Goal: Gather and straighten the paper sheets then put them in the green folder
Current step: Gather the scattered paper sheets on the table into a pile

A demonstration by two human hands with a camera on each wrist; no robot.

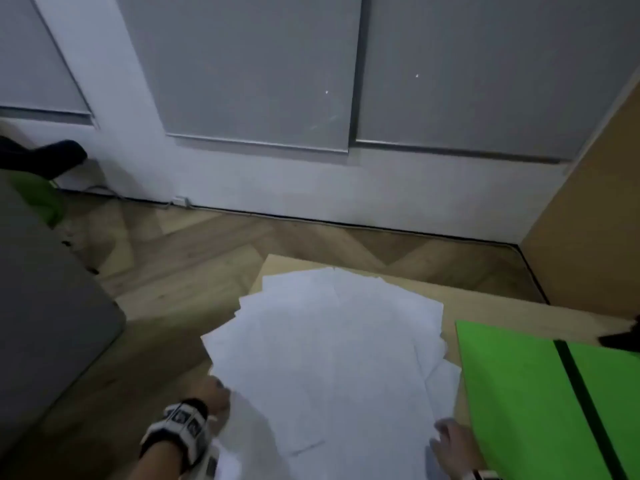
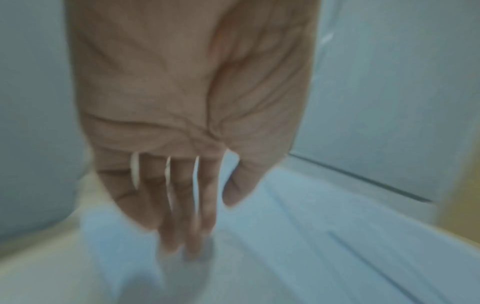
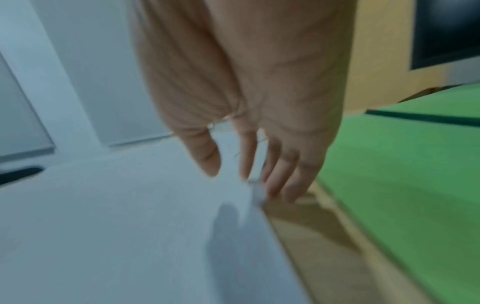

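Flanking fanned paper sheets (image 1: 332, 348): left hand (image 1: 213, 393), right hand (image 1: 450, 441), fingers straight.

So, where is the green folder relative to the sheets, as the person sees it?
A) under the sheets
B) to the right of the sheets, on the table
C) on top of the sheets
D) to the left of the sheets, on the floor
B: the head view shows the folder flat on the table, to the right of the fanned sheets, with a strip of bare table between them.
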